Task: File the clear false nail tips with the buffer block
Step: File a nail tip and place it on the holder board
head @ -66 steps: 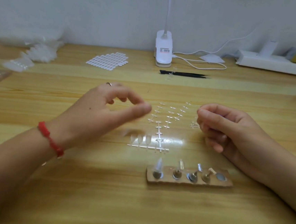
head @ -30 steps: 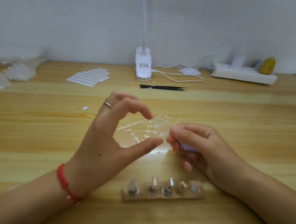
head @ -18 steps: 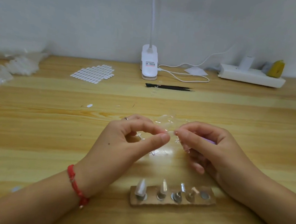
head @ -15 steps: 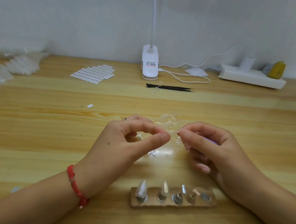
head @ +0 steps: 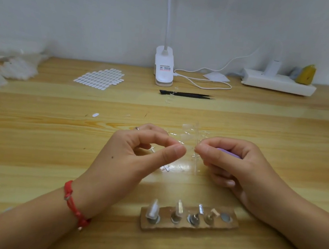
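Filing not begun, by look of it. Clear nail tip strip (head: 189, 133) is held just above table (head: 36, 152), mid-scene.
Left hand (head: 136, 155): thumb and forefinger closed, pinching strip's left edge.
Right hand (head: 236, 165): fingertips pinch right edge, other fingers curled round buffer block (head: 228, 153) — block clear of tips.

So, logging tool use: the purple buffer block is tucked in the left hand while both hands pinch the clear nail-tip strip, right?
Not quite. The head view shows the purple buffer block in the right hand, not the left hand; both hands do pinch the clear nail-tip strip.
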